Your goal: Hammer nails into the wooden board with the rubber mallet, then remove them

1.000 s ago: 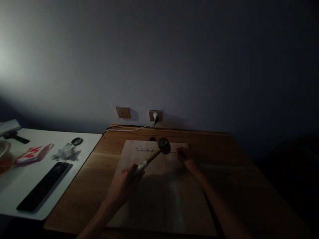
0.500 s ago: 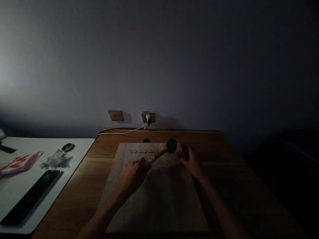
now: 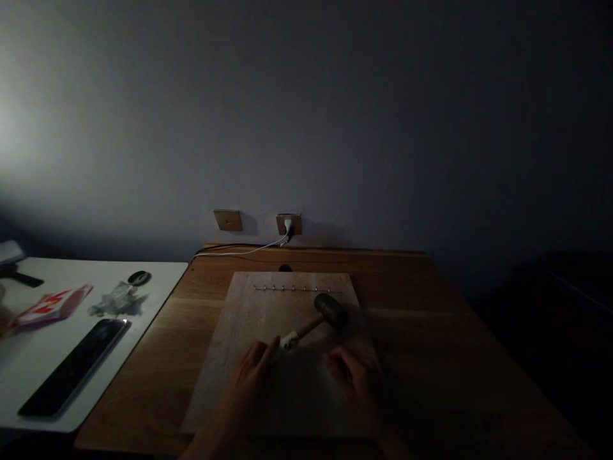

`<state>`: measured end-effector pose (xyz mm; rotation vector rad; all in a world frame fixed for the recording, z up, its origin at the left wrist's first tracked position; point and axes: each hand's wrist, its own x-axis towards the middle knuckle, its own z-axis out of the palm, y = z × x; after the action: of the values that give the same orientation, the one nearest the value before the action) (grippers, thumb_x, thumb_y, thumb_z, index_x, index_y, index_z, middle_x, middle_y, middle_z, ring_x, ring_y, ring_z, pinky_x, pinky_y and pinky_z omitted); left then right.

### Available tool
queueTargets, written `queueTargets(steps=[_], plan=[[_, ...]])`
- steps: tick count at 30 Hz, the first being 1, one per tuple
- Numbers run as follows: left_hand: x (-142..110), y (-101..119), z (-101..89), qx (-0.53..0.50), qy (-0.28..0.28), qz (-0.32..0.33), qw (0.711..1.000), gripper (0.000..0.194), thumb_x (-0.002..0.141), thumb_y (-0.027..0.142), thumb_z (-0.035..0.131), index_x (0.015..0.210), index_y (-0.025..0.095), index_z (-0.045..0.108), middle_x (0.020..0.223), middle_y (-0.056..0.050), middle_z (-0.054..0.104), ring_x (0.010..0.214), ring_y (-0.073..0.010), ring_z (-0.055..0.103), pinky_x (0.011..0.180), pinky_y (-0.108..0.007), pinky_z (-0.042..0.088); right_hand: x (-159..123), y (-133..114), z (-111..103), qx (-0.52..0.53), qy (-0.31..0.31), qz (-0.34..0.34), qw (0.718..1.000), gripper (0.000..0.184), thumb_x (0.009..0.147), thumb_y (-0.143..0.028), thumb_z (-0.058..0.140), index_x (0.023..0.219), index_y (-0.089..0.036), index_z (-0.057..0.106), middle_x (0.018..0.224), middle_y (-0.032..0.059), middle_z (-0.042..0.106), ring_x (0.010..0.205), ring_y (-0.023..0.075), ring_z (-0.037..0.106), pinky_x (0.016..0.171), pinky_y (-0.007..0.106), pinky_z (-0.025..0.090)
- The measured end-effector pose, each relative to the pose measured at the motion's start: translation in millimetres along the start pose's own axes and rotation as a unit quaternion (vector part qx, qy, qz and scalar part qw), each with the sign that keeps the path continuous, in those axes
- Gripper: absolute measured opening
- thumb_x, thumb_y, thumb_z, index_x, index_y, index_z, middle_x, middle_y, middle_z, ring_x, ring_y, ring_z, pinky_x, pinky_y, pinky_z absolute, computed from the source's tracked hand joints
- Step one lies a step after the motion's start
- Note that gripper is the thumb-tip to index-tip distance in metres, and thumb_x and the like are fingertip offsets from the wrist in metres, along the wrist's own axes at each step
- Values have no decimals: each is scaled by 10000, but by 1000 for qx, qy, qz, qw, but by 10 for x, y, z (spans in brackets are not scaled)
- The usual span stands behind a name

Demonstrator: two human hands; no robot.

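My left hand (image 3: pixel 253 369) is closed round the pale handle end of a mallet (image 3: pixel 331 311) with a dark, rounded head and a wooden shaft. The head is over the right part of a square wooden board (image 3: pixel 225 348). Along the board's far edge runs a row of several small metal nails (image 3: pixel 293 289), just beyond the mallet head. My right hand (image 3: pixel 352 377) is over the board's near right part, its fingers curled together. Shadow hides whatever might be in them.
The board lies on a wooden table (image 3: pixel 431 358) against a wall with a plugged-in socket (image 3: pixel 289 224) and cables. On a white table (image 3: pixel 165 275) at left are a dark phone-like slab (image 3: pixel 71 370), a red-and-white packet (image 3: pixel 55 305), crumpled clear plastic (image 3: pixel 119 299) and a small black round object (image 3: pixel 139 278).
The mallet and my left hand have come down towards me, uncovering the right end of the nail row. My right hand has drawn back from the board's far right edge and curled its fingers.
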<state>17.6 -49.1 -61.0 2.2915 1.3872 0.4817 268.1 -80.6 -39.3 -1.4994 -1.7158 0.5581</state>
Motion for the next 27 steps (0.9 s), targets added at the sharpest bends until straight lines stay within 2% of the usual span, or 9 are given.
queueTargets(steps=[3, 7, 10, 13, 16, 18, 21, 24, 27], plan=[[-100, -61, 69, 62, 4, 35, 997, 780, 861, 23, 422, 1568, 342, 335, 1166, -91, 631, 1041, -233, 608, 940, -385, 535, -204, 99, -14, -35, 9, -63, 997, 234, 1004, -352, 501, 846, -278, 657, 736, 16, 707, 652, 191, 698, 593, 291, 545], [-170, 66, 62, 106, -10, 56, 993, 793, 891, 63, 458, 1606, 320, 230, 1265, -105, 602, 1133, -265, 566, 1013, -429, 488, -365, 122, -53, -74, 45, -87, 992, 151, 994, -284, 516, 962, -295, 662, 876, 40, 731, 810, 226, 733, 710, 351, 609], [-203, 87, -11, 115, -5, 68, 991, 745, 893, 93, 485, 1582, 316, 306, 1288, -103, 611, 1149, -274, 573, 1012, -440, 487, -417, 46, -81, -130, 68, -112, 983, 223, 979, -216, 520, 1130, -312, 652, 1005, 61, 729, 963, 251, 722, 828, 415, 621], [-244, -126, -145, 107, 53, 41, 992, 548, 940, 247, 524, 1481, 323, 477, 1379, -89, 578, 1230, -290, 560, 1053, -475, 475, -432, -94, -12, -199, 31, -175, 964, 409, 970, -221, 540, 1369, -305, 575, 1267, 105, 681, 1189, 297, 644, 925, 480, 600], [-307, -510, -301, 71, 140, -50, 986, 479, 963, 447, 489, 1412, 285, 537, 1488, -77, 495, 1278, -289, 562, 1085, -475, 483, -438, -180, 147, -243, 2, -209, 947, 590, 950, -386, 603, 1512, -289, 451, 1509, 134, 518, 1363, 387, 499, 983, 591, 550], [-353, -744, -378, 32, 143, -115, 983, 474, 986, 482, 422, 1385, 264, 555, 1473, -70, 524, 1223, -258, 622, 1047, -421, 530, -452, -147, 232, -260, 10, -180, 949, 712, 943, -439, 606, 1580, -268, 337, 1572, 149, 439, 1417, 419, 428, 1011, 631, 516], [-395, -913, -426, 6, 146, -111, 983, 538, 963, 549, 430, 1369, 229, 577, 1370, -85, 633, 1202, -272, 644, 1031, -425, 551, -491, 7, 244, -268, 7, -97, 959, 738, 993, -397, 530, 1627, -262, 177, 1623, 115, 370, 1471, 358, 372, 1094, 566, 480], [-371, -855, -421, 4, 141, -74, 987, 575, 944, 562, 476, 1398, 222, 566, 1322, -91, 673, 1191, -285, 648, 1014, -450, 563, -521, 198, 109, -254, -22, -68, 965, 705, 1019, -378, 488, 1629, -292, 145, 1651, 61, 327, 1508, 289, 319, 1164, 493, 431], [-267, -668, -374, 3, 122, -28, 992, 516, 958, 506, 497, 1396, 246, 580, 1335, -71, 670, 1201, -275, 640, 1014, -443, 566, -523, 429, -134, -242, -33, -74, 967, 645, 1021, -360, 491, 1609, -310, 231, 1651, 39, 328, 1519, 259, 297, 1194, 463, 399]])
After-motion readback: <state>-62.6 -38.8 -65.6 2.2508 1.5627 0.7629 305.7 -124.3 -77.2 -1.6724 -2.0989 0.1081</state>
